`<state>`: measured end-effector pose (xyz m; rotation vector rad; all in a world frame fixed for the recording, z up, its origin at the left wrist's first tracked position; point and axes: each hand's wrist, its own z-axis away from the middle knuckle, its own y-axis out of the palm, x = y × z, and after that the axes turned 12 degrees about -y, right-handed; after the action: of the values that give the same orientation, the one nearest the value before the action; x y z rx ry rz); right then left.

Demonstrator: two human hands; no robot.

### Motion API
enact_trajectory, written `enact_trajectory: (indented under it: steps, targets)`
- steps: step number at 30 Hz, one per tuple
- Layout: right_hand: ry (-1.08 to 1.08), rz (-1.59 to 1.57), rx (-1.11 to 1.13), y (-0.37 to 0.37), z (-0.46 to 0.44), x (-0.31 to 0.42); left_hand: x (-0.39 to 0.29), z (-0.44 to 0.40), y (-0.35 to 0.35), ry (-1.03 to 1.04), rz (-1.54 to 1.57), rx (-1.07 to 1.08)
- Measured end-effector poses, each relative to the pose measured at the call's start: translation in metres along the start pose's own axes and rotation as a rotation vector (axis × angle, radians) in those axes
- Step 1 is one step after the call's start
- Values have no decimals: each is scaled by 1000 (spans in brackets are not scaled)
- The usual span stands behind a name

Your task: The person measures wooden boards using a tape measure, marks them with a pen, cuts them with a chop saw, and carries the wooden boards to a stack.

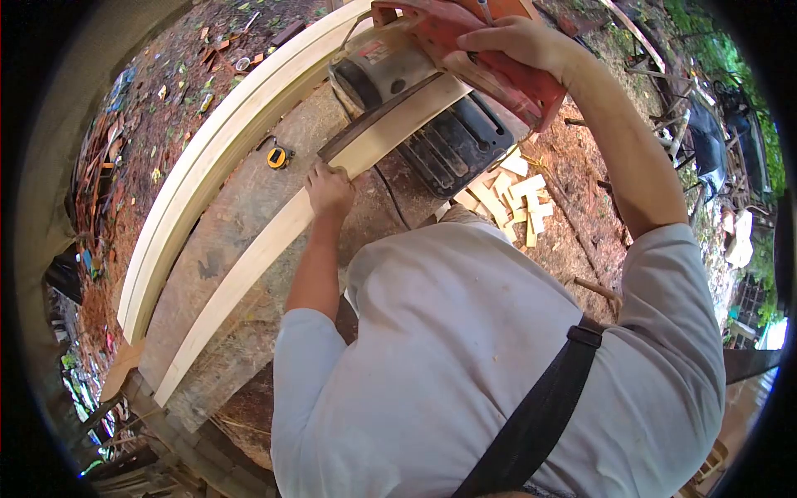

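Note:
A long pale board (249,270) lies across the worktable and runs under a machine with a red part (498,70) and a black slotted base (457,141). My left hand (330,191) is closed on the board, beside a dark-edged fence (378,116). My right hand (519,50) rests on the red part, its fingers closed around the upper edge. Where the board meets the machine's far side is hidden by the red part and my hand.
Several pale boards (191,178) lie stacked along the table's far edge. A yellow tape measure (278,157) sits on the worktable (224,195). Short wood offcuts (515,199) are piled on the ground by the machine. A black cord (392,195) hangs near the board.

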<state>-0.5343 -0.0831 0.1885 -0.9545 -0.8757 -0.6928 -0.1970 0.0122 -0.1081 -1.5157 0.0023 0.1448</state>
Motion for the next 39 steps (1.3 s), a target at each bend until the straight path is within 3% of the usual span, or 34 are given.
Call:
enact_trajectory:
  steps: [1,3,4,6,11,13,23,33,35,39]
  targets:
    - [-4,3,2,3,-1,2,-1,1,1,2,-13,-21]
    - [-392,91,-200,11,-4,7,1,-2,4,0,-27,-50]
    - [-392,89,-200,7,-5,16,3,-2,7,17,-27,-51]
    - [25,289,-68,-8,-8,36,5,-3,9,42,-31,-46]
    - [-36,333,-52,-6,-4,12,1,-2,2,-6,-20,10]
    - [-26,-62,-34,-1,-5,-7,2,-3,3,-4,-30,11]
    - [-1,46,-19,1,-4,8,3,-2,9,26,-51,-91]
    - [-76,140,-72,5,7,-10,2,0,-1,9,11,-2]
    - [-143,145,-70,4,6,-20,4,2,6,57,40,-151]
    - [-79,160,-61,9,13,-20,1,0,1,20,41,-169]
